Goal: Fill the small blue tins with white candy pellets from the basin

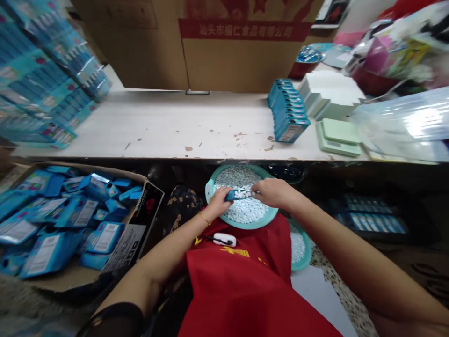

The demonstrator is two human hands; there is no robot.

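A teal basin (pixel 264 220) full of small white tablets rests on my lap over a red apron. My left hand (pixel 218 202) is closed on one end of a small blue tray (pixel 240 194) with tablets heaped on it, held just above the basin. My right hand (pixel 275 193) is closed at the tray's other end, fingers pinched over the tablets. A second teal basin (pixel 304 248) of tablets sits lower right, partly hidden by my right arm.
A cardboard box (pixel 140 206) of loose blue packets stands at left. On the white worktable (pixel 168 126) are a row of blue boxes (pixel 288 112), stacked blue packs (pixel 42 79), a green scale (pixel 338 135) and big cartons (pixel 224 51) behind.
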